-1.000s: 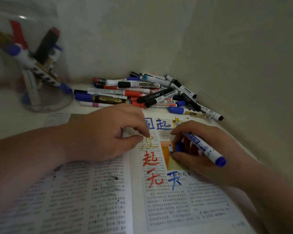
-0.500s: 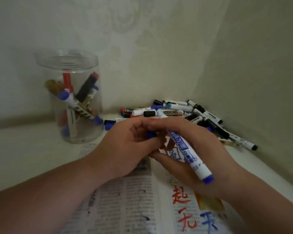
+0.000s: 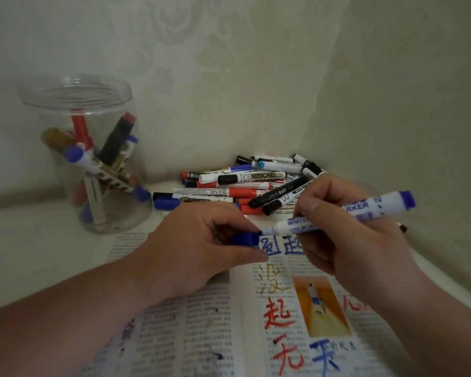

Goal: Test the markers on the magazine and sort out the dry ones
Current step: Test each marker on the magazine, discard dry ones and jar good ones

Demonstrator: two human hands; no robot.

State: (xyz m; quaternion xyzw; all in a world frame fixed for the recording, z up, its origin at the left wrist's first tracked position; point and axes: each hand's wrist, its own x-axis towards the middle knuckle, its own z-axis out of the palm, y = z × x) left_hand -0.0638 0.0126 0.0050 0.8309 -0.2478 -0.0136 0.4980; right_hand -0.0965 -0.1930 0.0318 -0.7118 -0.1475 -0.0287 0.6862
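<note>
Two hands hover mid-frame above the magazine [image 3: 188,322]: your left hand [image 3: 196,254] pinches the cap [image 3: 244,238], your right hand [image 3: 351,240] grips the marker [image 3: 291,225], tip just beside the cap. Light, stiff, smooth plastic, I'd judge; hold mid-barrel so it won't twist.

blue cap [image 3: 244,238], white-blue marker [image 3: 337,216]

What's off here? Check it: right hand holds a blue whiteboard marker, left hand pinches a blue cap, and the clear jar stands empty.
The jar is the mistake. The head view shows the clear jar holding several markers, not empty. The rest stands: the right hand holds the blue whiteboard marker and the left hand pinches the blue cap.
</note>
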